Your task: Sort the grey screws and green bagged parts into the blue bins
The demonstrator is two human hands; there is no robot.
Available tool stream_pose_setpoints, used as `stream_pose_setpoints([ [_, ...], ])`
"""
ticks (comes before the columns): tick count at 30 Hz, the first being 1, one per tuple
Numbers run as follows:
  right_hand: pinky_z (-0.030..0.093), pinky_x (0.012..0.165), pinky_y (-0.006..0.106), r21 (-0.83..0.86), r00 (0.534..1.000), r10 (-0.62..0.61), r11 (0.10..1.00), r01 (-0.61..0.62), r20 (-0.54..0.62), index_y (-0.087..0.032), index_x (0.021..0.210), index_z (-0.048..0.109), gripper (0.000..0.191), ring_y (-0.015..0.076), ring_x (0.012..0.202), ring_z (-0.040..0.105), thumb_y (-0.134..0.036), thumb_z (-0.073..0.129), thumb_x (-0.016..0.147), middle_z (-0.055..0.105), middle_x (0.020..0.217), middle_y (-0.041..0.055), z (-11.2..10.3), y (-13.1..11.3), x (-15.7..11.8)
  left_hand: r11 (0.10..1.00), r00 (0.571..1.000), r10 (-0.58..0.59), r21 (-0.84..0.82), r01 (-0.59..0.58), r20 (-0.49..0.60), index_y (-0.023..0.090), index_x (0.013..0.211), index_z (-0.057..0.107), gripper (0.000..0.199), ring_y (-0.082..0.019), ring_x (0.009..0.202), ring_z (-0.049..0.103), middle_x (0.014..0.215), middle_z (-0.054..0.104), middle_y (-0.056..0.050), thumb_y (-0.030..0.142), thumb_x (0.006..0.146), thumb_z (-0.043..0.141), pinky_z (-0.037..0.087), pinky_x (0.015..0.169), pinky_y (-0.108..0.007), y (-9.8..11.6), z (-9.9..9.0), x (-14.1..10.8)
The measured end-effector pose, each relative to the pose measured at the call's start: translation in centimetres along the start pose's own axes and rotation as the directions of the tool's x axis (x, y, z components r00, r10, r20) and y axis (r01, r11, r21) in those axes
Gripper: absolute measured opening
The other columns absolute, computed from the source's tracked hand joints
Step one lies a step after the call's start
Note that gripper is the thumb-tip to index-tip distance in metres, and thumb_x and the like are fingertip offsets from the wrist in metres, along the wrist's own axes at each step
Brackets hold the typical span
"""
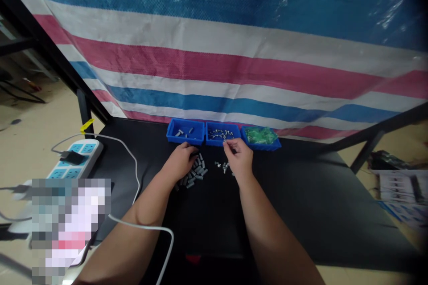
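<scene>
My left hand (pixel 180 161) rests at the upper left of a pile of small grey metal cylinders (pixel 199 170) on the black table. Its fingers curl down at the cylinders, and what they hold, if anything, is hidden. My right hand (pixel 241 156) is closed in a pinch on a small shiny screw (pixel 224 141), at the front edge of the middle blue bin (pixel 214 143). More such screws lie in that bin. A few loose screws (pixel 224 167) lie on the table just left of my right wrist.
The left blue bin (pixel 170 133) holds a few cylinders; the right blue bin (pixel 267 147) holds a green plastic bag (pixel 261 134). At left are a power strip (pixel 88 149), a white cable (pixel 136 164) crossing near my left forearm, and a blurred-out object. A striped tarp (pixel 214 67) hangs behind.
</scene>
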State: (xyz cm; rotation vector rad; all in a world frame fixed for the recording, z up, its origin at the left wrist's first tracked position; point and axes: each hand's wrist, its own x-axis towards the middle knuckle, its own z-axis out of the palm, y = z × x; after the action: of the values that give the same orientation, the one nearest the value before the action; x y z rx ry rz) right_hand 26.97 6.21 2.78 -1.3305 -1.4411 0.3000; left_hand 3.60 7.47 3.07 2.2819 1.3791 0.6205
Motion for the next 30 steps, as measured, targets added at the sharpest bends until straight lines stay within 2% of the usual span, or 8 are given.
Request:
stream_pose_setpoints([
  [9,0.061,0.08,0.035,0.033,0.994,0.105,0.994,-0.104,-0.038,-0.021,0.096,0.071,0.019,0.0206,0.079,0.073,-0.037,0.068,0.087,0.076,0.089,0.0062,0.2,0.4,0.1,0.981,0.982,-0.188,0.046,0.188,-0.005,0.019,0.107,0.071,0.02,-0.024,0.092,0.068,0.099,0.071,-0.009,0.023,0.09,0.061,0.054,0.087,-0.035,0.7,-0.4,0.1],
  [15,0.062,0.085,0.037,0.096,0.989,0.139,0.986,-0.134,-0.044,-0.019,0.101,0.071,0.024,0.0223,0.085,0.075,-0.036,0.07,0.085,0.077,0.093,0.0079,0.6,1.3,0.1,0.987,0.986,-0.162,-0.005,0.162,-0.032,0.019,0.104,0.074,0.022,-0.022,0.091,0.067,0.103,0.069,-0.01,0.017,0.091,0.057,0.054,0.089,-0.034,0.5,-0.4,0.0],
  [18,0.062,0.088,0.039,0.146,0.991,0.129,0.982,-0.122,-0.04,-0.018,0.106,0.071,0.027,0.0232,0.09,0.075,-0.035,0.07,0.085,0.077,0.097,0.0095,0.8,1.6,0.1,0.99,0.976,-0.07,-0.13,0.044,-0.204,0.021,0.108,0.072,0.022,-0.018,0.088,0.066,0.103,0.067,-0.007,0.018,0.093,0.055,0.055,0.086,-0.031,0.8,-1.1,0.0],
  [21,0.061,0.088,0.039,0.159,0.994,0.108,0.982,-0.104,-0.012,-0.018,0.113,0.07,0.031,0.0227,0.093,0.074,-0.032,0.069,0.086,0.076,0.105,0.0111,0.8,1.5,0.1,0.983,0.903,-0.023,-0.175,-0.058,-0.428,0.021,0.103,0.069,0.018,-0.017,0.094,0.066,0.103,0.067,-0.006,0.024,0.097,0.053,0.054,0.088,-0.029,0.8,-1.8,0.4],
  [23,0.06,0.086,0.037,0.1,0.997,0.072,0.992,-0.072,0.012,-0.018,0.115,0.07,0.031,0.0209,0.089,0.073,-0.03,0.067,0.086,0.074,0.107,0.0103,0.6,1.1,0.2,0.988,0.86,-0.04,-0.148,-0.041,-0.508,0.021,0.099,0.068,0.018,-0.017,0.1,0.065,0.106,0.068,-0.006,0.026,0.099,0.051,0.053,0.093,-0.031,0.5,-2.2,0.9],
  [25,0.059,0.082,0.035,-0.014,0.999,0.026,1.0,-0.026,0.043,-0.02,0.113,0.071,0.029,0.019,0.082,0.069,-0.028,0.065,0.086,0.072,0.102,0.0084,0.1,0.6,0.3,0.995,0.845,-0.045,-0.095,-0.007,-0.533,0.021,0.101,0.069,0.02,-0.018,0.106,0.065,0.11,0.069,-0.006,0.025,0.099,0.05,0.051,0.1,-0.034,0.3,-2.3,1.2],
  [27,0.056,0.076,0.033,-0.143,0.995,-0.002,0.99,0.016,0.1,-0.02,0.106,0.072,0.024,0.0182,0.077,0.064,-0.025,0.062,0.085,0.069,0.091,0.0061,-0.6,0.1,0.4,1.0,0.858,-0.021,-0.022,0.011,-0.513,0.022,0.103,0.07,0.021,-0.021,0.111,0.064,0.112,0.07,-0.007,0.024,0.098,0.05,0.048,0.104,-0.038,0.1,-2.3,1.3],
  [30,0.049,0.072,0.031,-0.297,0.963,0.049,0.954,0.033,0.265,-0.022,0.094,0.074,0.016,0.0186,0.074,0.06,-0.022,0.063,0.083,0.064,0.075,0.002,-1.9,-0.4,0.6,0.998,0.914,0.013,0.068,0.016,-0.406,0.023,0.104,0.071,0.02,-0.023,0.107,0.064,0.106,0.072,-0.006,0.023,0.094,0.053,0.048,0.101,-0.04,0.2,-2.3,0.7],
])
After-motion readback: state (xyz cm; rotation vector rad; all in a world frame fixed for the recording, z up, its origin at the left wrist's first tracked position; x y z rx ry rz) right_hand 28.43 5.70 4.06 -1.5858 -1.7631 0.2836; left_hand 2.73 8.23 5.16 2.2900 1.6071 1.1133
